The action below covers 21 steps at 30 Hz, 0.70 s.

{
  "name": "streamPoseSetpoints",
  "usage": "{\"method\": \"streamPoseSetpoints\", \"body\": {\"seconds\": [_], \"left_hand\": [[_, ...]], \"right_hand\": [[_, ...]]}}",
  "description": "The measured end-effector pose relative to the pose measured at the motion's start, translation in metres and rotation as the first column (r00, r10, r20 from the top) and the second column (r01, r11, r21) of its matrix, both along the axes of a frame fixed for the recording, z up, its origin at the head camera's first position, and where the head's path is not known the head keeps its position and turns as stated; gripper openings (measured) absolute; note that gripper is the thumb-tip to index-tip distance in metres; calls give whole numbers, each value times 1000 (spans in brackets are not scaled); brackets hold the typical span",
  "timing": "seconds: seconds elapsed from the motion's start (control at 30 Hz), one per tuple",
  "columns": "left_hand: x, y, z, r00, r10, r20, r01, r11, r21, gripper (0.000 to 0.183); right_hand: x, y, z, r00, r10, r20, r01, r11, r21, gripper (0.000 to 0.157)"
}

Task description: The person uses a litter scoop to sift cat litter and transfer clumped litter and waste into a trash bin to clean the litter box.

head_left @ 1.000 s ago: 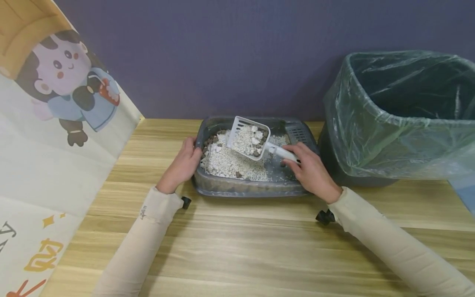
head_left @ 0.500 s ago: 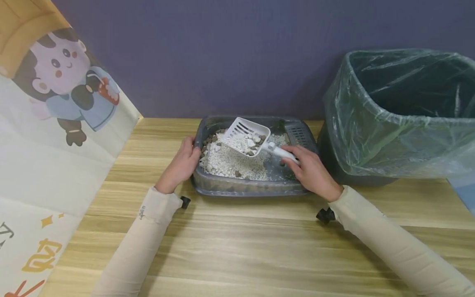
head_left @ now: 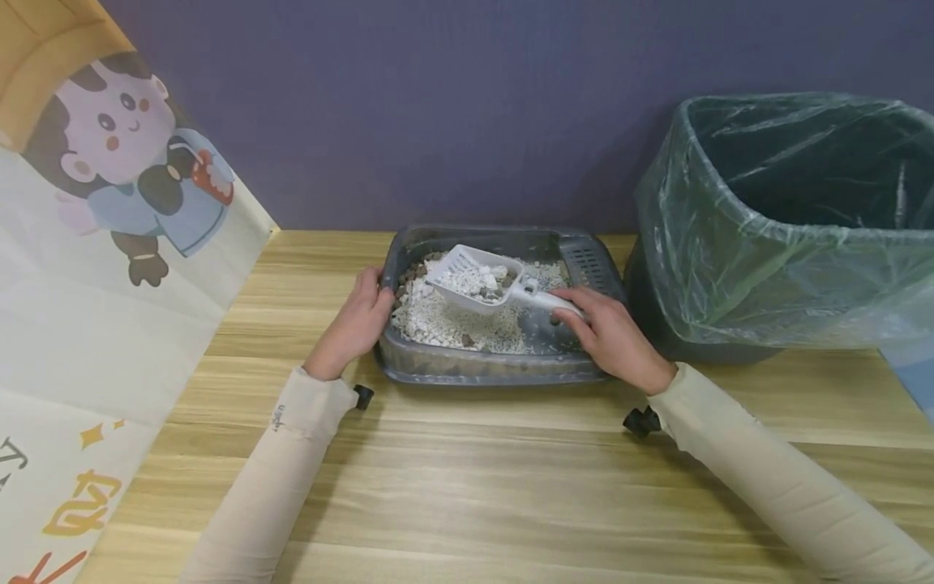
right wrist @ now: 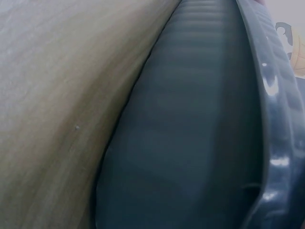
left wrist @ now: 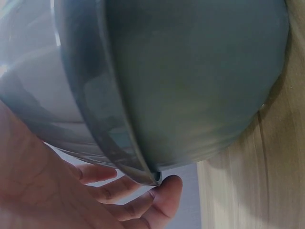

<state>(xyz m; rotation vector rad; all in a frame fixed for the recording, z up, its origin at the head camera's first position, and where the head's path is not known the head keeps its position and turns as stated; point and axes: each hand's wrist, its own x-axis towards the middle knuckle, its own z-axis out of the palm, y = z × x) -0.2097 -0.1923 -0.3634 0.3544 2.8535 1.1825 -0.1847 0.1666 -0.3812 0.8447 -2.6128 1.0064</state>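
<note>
A white slotted litter scoop holds pale litter and several white and brown clumps, low over the grey litter box. My right hand grips the scoop's handle above the right part of the box. At the box's left end, my left hand holds the rim, its fingers bent at the rim's edge in the left wrist view. White litter with brown lumps covers the left and middle of the box; the floor shows at right. Only the box's outer wall and rim fill the right wrist view.
A dark bin lined with a clear greenish bag stands right beside the box. Behind rises a purple wall, and a panel with a cartoon figure borders the wooden table at left.
The scoop tilts back and forth and dips slightly, and the litter in it shifts and thins. My left hand stays on the rim.
</note>
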Motion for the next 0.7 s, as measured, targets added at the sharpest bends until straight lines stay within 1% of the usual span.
{"method": "streamPoseSetpoints", "body": {"seconds": [0.23,0.37,0.43,0.5,0.6,0.7], "left_hand": [[-2,0,5,1000,1,-11,-1,1000,9,51],[-2,-1,6,1000,-1,-13,1,1000,7,51],[-1,-1,5,1000,-2,-12,2,1000,4,51],[0,0,4,1000,-2,-7,2,1000,2,51],[1,0,2,1000,-3,-2,3,1000,2,51],[3,0,0,1000,-1,-4,1,1000,9,51]], "right_hand": [[-3,0,1,994,-26,-102,25,1000,-8,39],[-2,-1,2,993,-35,-113,33,999,-19,41],[-1,-1,3,994,-40,-101,39,999,-7,41],[-1,-2,4,997,-39,-66,40,999,21,41],[0,-2,4,999,-39,2,39,997,69,41],[1,-3,3,997,-50,66,43,995,95,43]]}}
